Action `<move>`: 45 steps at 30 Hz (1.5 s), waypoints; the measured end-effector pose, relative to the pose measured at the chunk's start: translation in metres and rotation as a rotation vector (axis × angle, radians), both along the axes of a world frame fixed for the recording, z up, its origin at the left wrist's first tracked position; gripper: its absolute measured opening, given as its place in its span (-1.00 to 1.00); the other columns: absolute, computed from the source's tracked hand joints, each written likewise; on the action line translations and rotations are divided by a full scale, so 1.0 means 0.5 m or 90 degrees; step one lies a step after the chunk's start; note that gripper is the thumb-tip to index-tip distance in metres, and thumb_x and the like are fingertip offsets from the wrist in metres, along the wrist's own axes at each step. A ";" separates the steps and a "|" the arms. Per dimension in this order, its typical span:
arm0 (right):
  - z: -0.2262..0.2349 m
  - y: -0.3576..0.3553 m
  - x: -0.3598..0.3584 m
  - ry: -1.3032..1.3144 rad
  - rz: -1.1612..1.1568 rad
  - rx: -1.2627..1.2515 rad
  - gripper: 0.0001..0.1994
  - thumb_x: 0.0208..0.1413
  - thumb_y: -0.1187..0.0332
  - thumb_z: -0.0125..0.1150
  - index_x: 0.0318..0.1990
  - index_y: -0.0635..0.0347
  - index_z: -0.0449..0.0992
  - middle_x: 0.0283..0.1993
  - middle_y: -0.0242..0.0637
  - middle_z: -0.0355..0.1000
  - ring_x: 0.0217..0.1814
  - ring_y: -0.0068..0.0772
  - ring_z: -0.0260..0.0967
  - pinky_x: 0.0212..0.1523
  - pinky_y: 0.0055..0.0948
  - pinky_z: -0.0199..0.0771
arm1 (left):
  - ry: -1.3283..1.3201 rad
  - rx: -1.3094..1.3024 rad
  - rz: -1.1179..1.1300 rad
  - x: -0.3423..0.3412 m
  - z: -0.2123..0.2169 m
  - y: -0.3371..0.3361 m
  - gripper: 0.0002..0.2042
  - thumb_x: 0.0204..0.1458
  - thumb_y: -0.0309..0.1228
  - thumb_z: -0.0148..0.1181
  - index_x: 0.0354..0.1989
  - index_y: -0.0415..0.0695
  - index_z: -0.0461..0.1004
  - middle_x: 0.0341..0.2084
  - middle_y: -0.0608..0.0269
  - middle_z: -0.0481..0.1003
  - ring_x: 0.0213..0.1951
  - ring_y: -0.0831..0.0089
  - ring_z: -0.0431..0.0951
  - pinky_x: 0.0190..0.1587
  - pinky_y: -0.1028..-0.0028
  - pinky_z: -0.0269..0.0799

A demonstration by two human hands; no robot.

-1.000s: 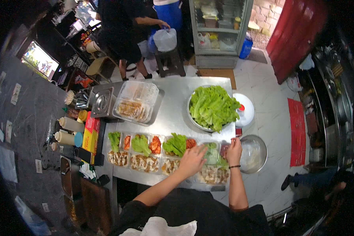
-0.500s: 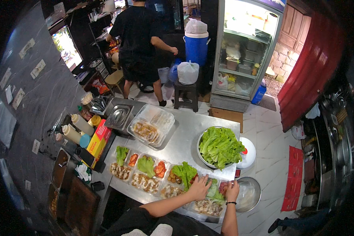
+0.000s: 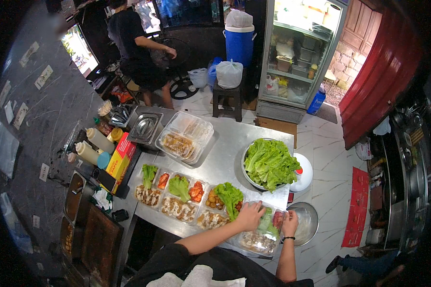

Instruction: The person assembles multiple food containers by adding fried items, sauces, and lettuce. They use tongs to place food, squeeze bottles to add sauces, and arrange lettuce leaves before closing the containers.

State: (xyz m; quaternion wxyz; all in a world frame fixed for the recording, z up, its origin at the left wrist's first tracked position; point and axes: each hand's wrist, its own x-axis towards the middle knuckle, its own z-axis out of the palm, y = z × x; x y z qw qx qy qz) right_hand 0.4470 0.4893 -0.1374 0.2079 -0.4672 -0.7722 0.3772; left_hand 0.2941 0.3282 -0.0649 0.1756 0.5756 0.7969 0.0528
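At the table's near right corner sits a clear plastic meal box (image 3: 259,242) with a clear lid over it. Through the hazy plastic show lettuce, a red side and white-sauced meat. My left hand (image 3: 250,216) is closed on the lid's far left edge with bent fingers. My right hand (image 3: 289,223), a dark band on its wrist, pinches the right edge beside the red side. Left of it, an uncovered meal box (image 3: 212,220) holds lettuce, browned pieces and sauced meat. More open boxes (image 3: 179,209) with lettuce, orange-red sides and sauced meat continue the row.
Behind the row stand a stack of clear trays (image 3: 189,138) and a bowl of lettuce (image 3: 269,165). A metal bowl (image 3: 307,222) lies beyond the right edge. Sauce bottles (image 3: 99,140) and a red-yellow box (image 3: 122,155) line the left. A person (image 3: 134,48) is at the back.
Both hands have stayed at the right-hand box, shifting slightly right; the left fingers are now more bent. The lid shows more plainly over the box. The other person has moved left.
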 end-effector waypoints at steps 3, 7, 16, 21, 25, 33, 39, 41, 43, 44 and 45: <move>0.008 0.004 0.001 -0.004 0.006 0.005 -0.82 0.10 0.37 0.13 -0.24 0.33 0.46 -0.27 -0.05 0.42 -0.26 -0.11 0.40 -0.23 -0.27 0.39 | 0.031 0.059 0.033 -0.024 -0.018 -0.016 -0.35 -0.01 -0.09 0.09 0.25 -0.12 0.16 0.26 0.02 0.13 0.23 0.16 0.19 0.18 -0.04 0.04; -0.019 -0.005 0.019 0.009 0.006 0.045 -0.79 0.12 0.34 0.10 -0.21 0.33 0.47 -0.25 -0.03 0.42 -0.22 -0.07 0.39 -0.17 -0.25 0.38 | 0.083 0.103 -0.011 -0.037 -0.049 -0.048 -0.31 0.01 -0.10 0.06 0.31 -0.09 0.04 0.30 0.06 0.06 0.29 0.15 0.10 0.23 0.00 0.01; 0.064 -0.051 -0.012 -0.061 0.075 0.115 -0.70 0.14 0.49 -0.06 0.02 0.25 0.43 -0.09 0.02 0.36 -0.08 0.07 0.32 -0.08 -0.18 0.35 | 0.049 -0.018 -0.041 -0.007 -0.010 -0.023 -0.24 -0.14 -0.30 0.05 0.30 -0.29 -0.01 0.29 -0.16 0.00 0.31 0.09 0.02 0.25 0.02 -0.03; 0.042 -0.061 -0.007 -0.069 0.057 0.117 -0.63 0.10 0.50 -0.08 0.09 0.17 0.39 -0.11 0.03 0.37 -0.09 0.07 0.34 -0.12 -0.14 0.38 | 0.069 -0.040 -0.047 0.000 -0.020 -0.016 -0.23 -0.09 -0.19 0.03 0.31 -0.29 -0.03 0.30 -0.22 -0.03 0.32 0.02 0.00 0.25 -0.02 -0.06; 0.034 -0.043 -0.008 -0.045 0.074 0.099 -0.64 0.04 0.53 -0.06 0.03 0.21 0.42 -0.19 0.01 0.40 -0.15 0.08 0.35 -0.16 -0.13 0.37 | 0.024 -0.039 -0.006 0.011 -0.023 -0.017 -0.11 -0.04 0.19 -0.01 0.37 -0.10 -0.11 0.31 -0.30 -0.16 0.35 -0.10 -0.13 0.26 -0.08 -0.10; 0.051 -0.040 -0.013 -0.120 0.138 0.082 -0.65 0.01 0.53 -0.03 0.00 0.25 0.45 -0.02 -0.04 0.38 0.00 0.00 0.31 -0.02 -0.15 0.28 | 0.077 -0.005 -0.018 0.049 -0.060 -0.031 0.10 -0.29 0.47 -0.05 0.40 0.12 -0.26 0.30 -0.42 -0.31 0.34 -0.27 -0.26 0.23 -0.17 -0.11; 0.087 -0.120 -0.019 -0.229 0.373 0.345 -0.43 0.07 0.04 0.04 0.22 0.09 0.28 0.34 -0.20 0.10 0.35 -0.10 0.00 0.31 0.07 -0.17 | 0.048 -0.037 -0.019 0.051 -0.054 -0.021 0.11 -0.29 0.33 0.15 0.40 0.12 -0.29 0.32 -0.36 -0.33 0.35 -0.21 -0.26 0.20 -0.17 -0.03; 0.063 -0.141 -0.016 -0.232 0.367 0.320 -0.35 0.07 -0.03 0.02 0.27 0.13 0.18 0.38 -0.18 0.03 0.40 -0.11 -0.09 0.35 0.05 -0.26 | 0.052 0.006 -0.002 0.053 -0.068 -0.038 0.14 -0.32 0.30 0.20 0.40 0.09 -0.30 0.32 -0.34 -0.32 0.36 -0.19 -0.26 0.21 -0.18 -0.04; 0.073 -0.147 -0.024 -0.242 0.365 0.291 -0.30 0.09 -0.03 0.01 0.31 0.18 0.10 0.41 -0.18 -0.06 0.45 -0.12 -0.18 0.36 0.06 -0.29 | 0.050 0.022 0.008 0.052 -0.075 -0.040 0.16 -0.34 0.27 0.24 0.40 0.04 -0.29 0.33 -0.32 -0.30 0.36 -0.18 -0.25 0.21 -0.20 -0.07; 0.075 -0.146 -0.021 -0.241 0.371 0.290 -0.29 0.08 -0.05 0.00 0.31 0.19 0.10 0.41 -0.19 -0.05 0.45 -0.12 -0.16 0.37 0.04 -0.30 | 0.043 0.015 0.014 0.052 -0.079 -0.039 0.16 -0.34 0.26 0.25 0.40 0.01 -0.27 0.33 -0.32 -0.30 0.36 -0.17 -0.24 0.21 -0.21 -0.09; 0.077 -0.144 -0.020 -0.239 0.370 0.290 -0.29 0.08 -0.07 -0.01 0.31 0.19 0.10 0.41 -0.19 -0.04 0.44 -0.12 -0.15 0.37 0.03 -0.31 | 0.039 0.010 0.012 0.049 -0.071 -0.034 0.16 -0.34 0.25 0.26 0.39 -0.03 -0.26 0.33 -0.31 -0.29 0.36 -0.17 -0.24 0.21 -0.22 -0.11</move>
